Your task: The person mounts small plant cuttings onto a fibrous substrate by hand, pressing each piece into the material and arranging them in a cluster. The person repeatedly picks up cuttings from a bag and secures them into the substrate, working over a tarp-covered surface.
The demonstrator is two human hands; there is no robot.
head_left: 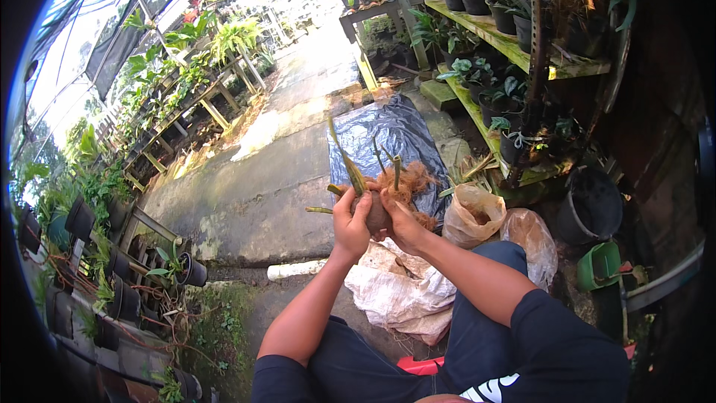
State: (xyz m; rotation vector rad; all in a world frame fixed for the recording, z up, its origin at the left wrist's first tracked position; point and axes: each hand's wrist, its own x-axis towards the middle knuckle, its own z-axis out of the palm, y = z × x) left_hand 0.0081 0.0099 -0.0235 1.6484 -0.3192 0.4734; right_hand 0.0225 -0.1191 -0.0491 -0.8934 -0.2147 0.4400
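Note:
My left hand (351, 226) and my right hand (405, 225) cup a rounded brown root ball (378, 214) between them, thumbs towards its upper side. A thick green-brown plant stem (352, 170) rises beside my left thumb, apparently from the ball. Just beyond my fingers, tufts of reddish-brown coconut fibre (419, 180) lie on a dark plastic sheet (386, 123). Several cut stems stick up or out around the fibre; their bases are partly hidden by my hands. Below the hands, between my legs, is an open white woven sack (400, 302).
To the right stand a translucent bag (472, 215) with brown material, a second plastic bag (530, 240), a black bucket (590, 207) and a green container (599, 266). Potted plants fill the wooden shelf (582, 69) and left benches. A white pole (293, 270) lies on the ground.

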